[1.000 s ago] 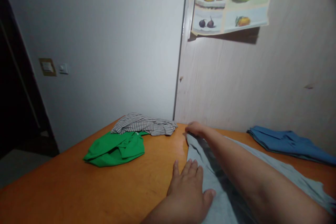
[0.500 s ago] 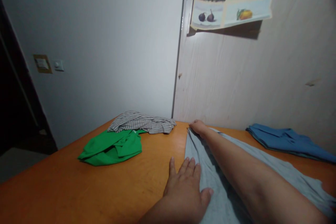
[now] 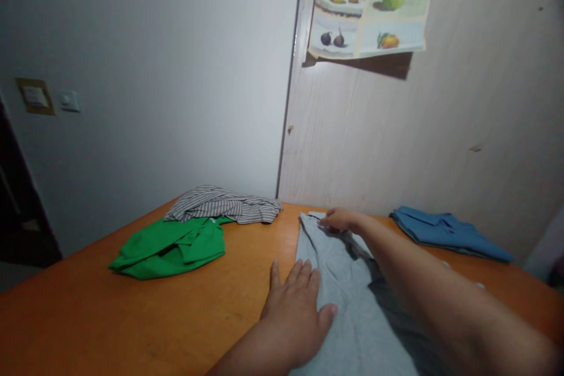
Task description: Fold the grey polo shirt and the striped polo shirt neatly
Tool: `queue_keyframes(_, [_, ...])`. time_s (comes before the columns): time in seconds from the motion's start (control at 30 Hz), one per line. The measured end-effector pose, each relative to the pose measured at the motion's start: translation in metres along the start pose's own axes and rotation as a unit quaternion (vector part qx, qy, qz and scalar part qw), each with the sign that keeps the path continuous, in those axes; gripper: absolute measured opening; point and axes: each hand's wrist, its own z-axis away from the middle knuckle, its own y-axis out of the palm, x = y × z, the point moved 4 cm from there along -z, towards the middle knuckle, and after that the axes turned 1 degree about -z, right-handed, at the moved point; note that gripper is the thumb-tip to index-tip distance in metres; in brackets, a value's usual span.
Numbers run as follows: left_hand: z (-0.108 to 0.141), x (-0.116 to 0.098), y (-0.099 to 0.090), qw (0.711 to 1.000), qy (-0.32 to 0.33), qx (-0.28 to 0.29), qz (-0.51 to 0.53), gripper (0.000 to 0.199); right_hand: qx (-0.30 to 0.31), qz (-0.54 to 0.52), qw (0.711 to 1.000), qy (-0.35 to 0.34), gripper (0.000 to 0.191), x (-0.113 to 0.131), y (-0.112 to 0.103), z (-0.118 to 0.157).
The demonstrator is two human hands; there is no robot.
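Note:
A light grey cloth [image 3: 348, 305] lies lengthwise on the orange table [image 3: 185, 317], reaching from its far edge to the bottom of the view. My left hand [image 3: 297, 311] rests flat over the cloth's left edge with its fingers apart. At the far end, my right hand [image 3: 341, 220] has its fingers closed on the grey cloth near its top. My right forearm crosses over the cloth's right side and hides part of it.
Left of the grey cloth lie a crumpled green garment [image 3: 176, 249] and a striped garment [image 3: 229, 205] partly on it. A folded blue garment [image 3: 447, 232] sits at the back right. A wall stands behind the table.
My right hand has moved right from the cloth's far left corner. The grey cloth's right part now lies further left, uncovering table there. My left hand stays flat. The view has shifted slightly.

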Motion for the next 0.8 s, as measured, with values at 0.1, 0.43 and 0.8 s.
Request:
queue_keyframes(0.1, [0.001,-0.001,-0.002,1.0,0.002,0.007,-0.002,0.073,0.01,0.019,1.0,-0.022,0.018,0.001,0.006,0.009])
queue_keyframes(0.43, [0.001,-0.001,-0.005,1.0,0.001,0.015,-0.011,0.074,-0.052,0.007,0.998,-0.018,0.01,0.004,0.0,0.024])
queue_keyframes(0.8, [0.001,-0.002,-0.004,1.0,0.002,0.013,-0.019,0.075,-0.12,0.115,0.986,-0.009,0.014,0.006,0.001,0.007])
